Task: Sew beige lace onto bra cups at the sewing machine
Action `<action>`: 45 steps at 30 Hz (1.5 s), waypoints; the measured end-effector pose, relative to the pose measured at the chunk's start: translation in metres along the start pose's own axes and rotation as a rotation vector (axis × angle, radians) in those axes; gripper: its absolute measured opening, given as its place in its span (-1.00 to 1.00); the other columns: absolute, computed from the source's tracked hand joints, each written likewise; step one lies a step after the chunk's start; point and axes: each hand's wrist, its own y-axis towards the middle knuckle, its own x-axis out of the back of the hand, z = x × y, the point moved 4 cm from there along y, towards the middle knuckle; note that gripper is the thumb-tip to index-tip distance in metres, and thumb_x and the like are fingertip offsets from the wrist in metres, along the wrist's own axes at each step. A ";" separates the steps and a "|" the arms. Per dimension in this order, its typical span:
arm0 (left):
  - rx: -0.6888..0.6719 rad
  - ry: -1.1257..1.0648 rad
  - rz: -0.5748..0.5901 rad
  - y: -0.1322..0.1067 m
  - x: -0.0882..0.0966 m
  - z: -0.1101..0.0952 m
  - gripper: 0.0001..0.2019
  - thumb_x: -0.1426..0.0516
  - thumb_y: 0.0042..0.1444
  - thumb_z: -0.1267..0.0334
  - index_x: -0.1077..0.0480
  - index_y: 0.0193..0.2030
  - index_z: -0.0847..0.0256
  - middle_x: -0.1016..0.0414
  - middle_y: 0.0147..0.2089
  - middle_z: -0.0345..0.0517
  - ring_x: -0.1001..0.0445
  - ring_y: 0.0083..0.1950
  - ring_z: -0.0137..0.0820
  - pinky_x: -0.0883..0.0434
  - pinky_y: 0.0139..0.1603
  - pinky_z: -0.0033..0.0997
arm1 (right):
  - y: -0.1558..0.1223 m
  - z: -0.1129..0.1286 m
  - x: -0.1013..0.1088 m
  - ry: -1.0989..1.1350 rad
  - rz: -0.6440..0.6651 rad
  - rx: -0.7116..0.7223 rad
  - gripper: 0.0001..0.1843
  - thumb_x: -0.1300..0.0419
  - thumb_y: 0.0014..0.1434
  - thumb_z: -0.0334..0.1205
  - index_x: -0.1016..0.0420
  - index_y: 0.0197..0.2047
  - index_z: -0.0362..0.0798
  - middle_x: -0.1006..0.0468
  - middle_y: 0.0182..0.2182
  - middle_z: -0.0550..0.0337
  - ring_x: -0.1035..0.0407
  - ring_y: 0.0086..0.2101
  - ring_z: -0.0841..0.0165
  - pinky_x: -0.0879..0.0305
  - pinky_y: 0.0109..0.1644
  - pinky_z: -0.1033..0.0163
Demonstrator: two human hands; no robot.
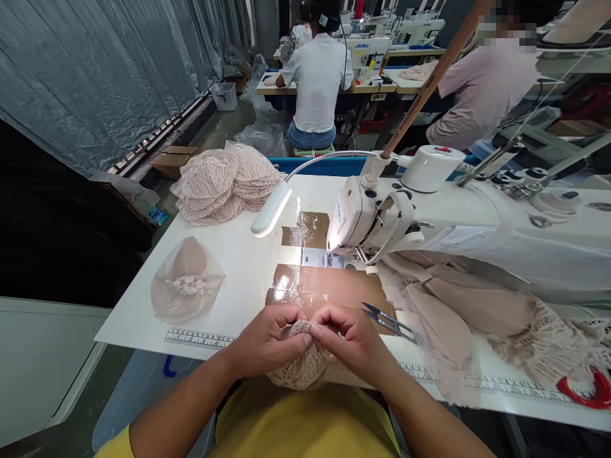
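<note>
My left hand (267,340) and my right hand (351,337) meet at the near edge of the white table (248,267), both pinching a beige lace piece (303,366) that hangs down between them toward my lap. Thread snips (384,318) lie on the table just right of my right hand. The white sewing machine (382,219) stands behind my hands, its needle area over brown taped patches (329,283).
A stack of lace pieces (224,184) sits at the table's far left, one padded cup with lace (186,280) at the near left. Sewn beige pieces (468,312) pile at the right, by a red object (585,388). A lamp (272,210) arches over. Two people sit at machines behind.
</note>
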 end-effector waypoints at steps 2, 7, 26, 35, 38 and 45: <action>0.020 -0.127 0.062 0.002 -0.002 0.002 -0.74 -0.20 0.08 0.13 -0.27 -0.38 0.29 -0.19 -0.44 -0.25 -0.14 -0.42 -0.52 -0.16 -0.42 -0.55 | -0.002 0.000 0.001 0.052 0.003 -0.024 -0.72 -0.17 0.16 -0.07 -0.41 -0.47 -0.09 -0.33 -0.58 0.30 -0.14 -0.54 0.49 -0.08 -0.48 0.37; 0.039 -0.315 0.127 0.009 -0.006 0.008 -0.73 -0.25 0.06 0.13 -0.40 -0.31 0.35 -0.31 -0.44 -0.19 -0.24 -0.43 -0.52 -0.22 -0.41 -0.54 | -0.005 -0.003 0.003 0.194 0.019 -0.100 -0.69 -0.20 0.13 -0.03 -0.37 -0.47 -0.09 -0.25 -0.60 0.34 -0.06 -0.56 0.51 0.01 -0.52 0.38; -0.263 1.290 -0.419 0.072 0.028 -0.019 -0.77 -0.05 0.11 0.42 -0.26 -0.57 0.23 -0.32 -0.52 -0.14 -0.31 -0.42 -0.39 -0.25 -0.40 -0.42 | 0.001 -0.012 0.074 -0.414 -0.207 -0.153 -0.72 -0.05 0.19 -0.09 -0.53 -0.22 0.00 -0.57 -0.38 0.20 -0.38 -0.42 0.35 -0.24 -0.36 0.29; -0.245 1.349 -0.108 0.083 -0.036 -0.005 -0.80 -0.04 0.16 0.34 -0.42 -0.44 0.28 -0.44 -0.45 0.03 -0.40 -0.32 -0.22 -0.31 -0.37 -0.31 | 0.028 -0.035 0.042 -0.957 0.014 -0.044 -0.70 0.03 0.20 -0.44 -0.52 -0.21 -0.05 -0.50 -0.24 0.12 -0.37 -0.26 0.35 -0.19 -0.24 0.31; -0.258 1.085 0.015 0.076 -0.021 -0.009 -0.72 0.02 0.24 0.30 -0.43 -0.41 0.26 -0.45 -0.41 -0.02 -0.40 -0.33 -0.31 -0.34 -0.32 -0.36 | 0.026 -0.041 0.037 -1.116 0.001 -0.036 -0.72 0.01 0.23 -0.43 -0.52 -0.19 -0.05 -0.49 -0.25 0.11 -0.35 -0.27 0.33 -0.15 -0.30 0.29; -0.456 1.105 -0.067 0.092 -0.006 0.006 -0.71 0.03 0.25 0.34 -0.44 0.01 0.28 -0.50 0.00 0.09 -0.43 -0.05 -0.20 -0.40 -0.05 -0.16 | 0.030 -0.040 0.037 -1.247 -0.058 -0.071 -0.65 0.02 0.27 -0.42 -0.50 -0.01 -0.02 -0.50 -0.23 0.07 -0.34 -0.33 0.30 -0.14 -0.35 0.24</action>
